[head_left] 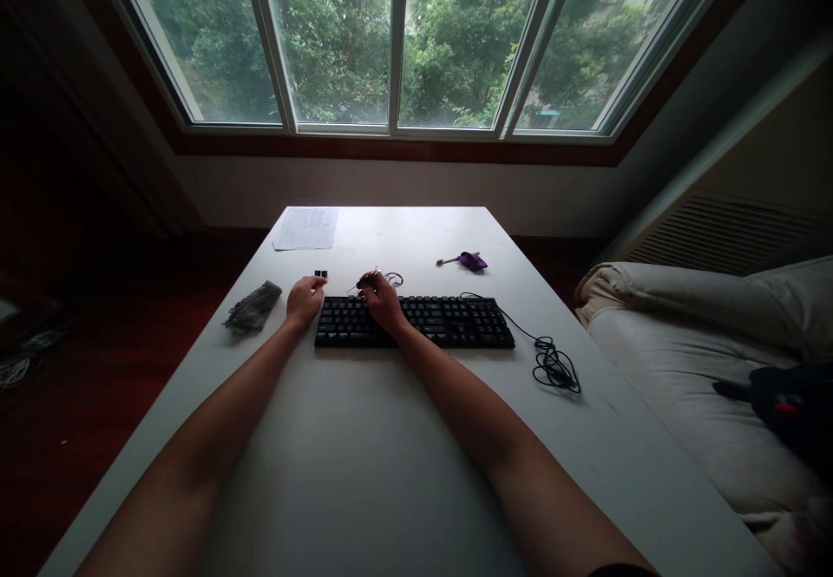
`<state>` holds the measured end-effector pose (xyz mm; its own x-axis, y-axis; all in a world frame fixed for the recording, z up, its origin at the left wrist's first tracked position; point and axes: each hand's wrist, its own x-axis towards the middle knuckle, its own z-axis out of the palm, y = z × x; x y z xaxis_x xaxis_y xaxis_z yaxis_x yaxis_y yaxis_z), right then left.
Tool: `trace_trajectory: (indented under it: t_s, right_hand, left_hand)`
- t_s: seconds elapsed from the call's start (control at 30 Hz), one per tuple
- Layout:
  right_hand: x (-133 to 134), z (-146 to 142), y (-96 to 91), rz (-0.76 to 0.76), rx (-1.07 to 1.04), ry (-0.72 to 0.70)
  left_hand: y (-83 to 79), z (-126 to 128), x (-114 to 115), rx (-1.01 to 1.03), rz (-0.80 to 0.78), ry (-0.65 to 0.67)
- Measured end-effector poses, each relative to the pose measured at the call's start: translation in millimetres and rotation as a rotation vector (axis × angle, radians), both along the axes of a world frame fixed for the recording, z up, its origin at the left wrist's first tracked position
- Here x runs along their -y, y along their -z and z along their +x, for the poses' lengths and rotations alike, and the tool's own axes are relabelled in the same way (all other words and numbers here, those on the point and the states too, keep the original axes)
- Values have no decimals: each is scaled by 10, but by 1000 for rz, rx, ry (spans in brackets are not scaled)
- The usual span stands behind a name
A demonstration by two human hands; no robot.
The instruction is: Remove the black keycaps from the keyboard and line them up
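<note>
A black keyboard [455, 321] lies across the white table [364, 438]. My right hand [383, 301] reaches over its upper left part, fingers closed on a small dark tool with thin wires [368, 280] whose exact kind is unclear. Beside that hand a thin ring-shaped piece [394, 279] shows behind the keyboard. My left hand [304, 301] rests on the table just off the keyboard's left end, its fingers curled together; whatever is in them is hidden. Two small black keycaps [321, 273] sit right by its fingertips.
A grey cloth [253, 308] lies left of my left hand. Printed paper [305, 228] is at the far left corner. Toward the back right lies a purple item with a small brush [469, 261]. The coiled keyboard cable [556, 367] rests near the right edge, beside a covered bed [651, 343].
</note>
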<state>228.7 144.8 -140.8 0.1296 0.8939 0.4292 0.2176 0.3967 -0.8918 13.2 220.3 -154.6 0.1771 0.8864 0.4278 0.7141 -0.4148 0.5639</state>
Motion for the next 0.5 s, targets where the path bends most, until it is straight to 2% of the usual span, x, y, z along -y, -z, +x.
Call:
trace_trajectory:
  t_s: [0.13,0.33,0.5]
  right_hand:
    - [-20,-1,13,18,0,-21]
    - [-2,-16,-6,-12,30,16]
    - [-4,-18,-39,-61,84,9]
  left_hand:
    - [16,-15,190,79,-115,54]
    - [-27,-45,414,174,-188,28]
    - [-98,-71,489,119,-129,177]
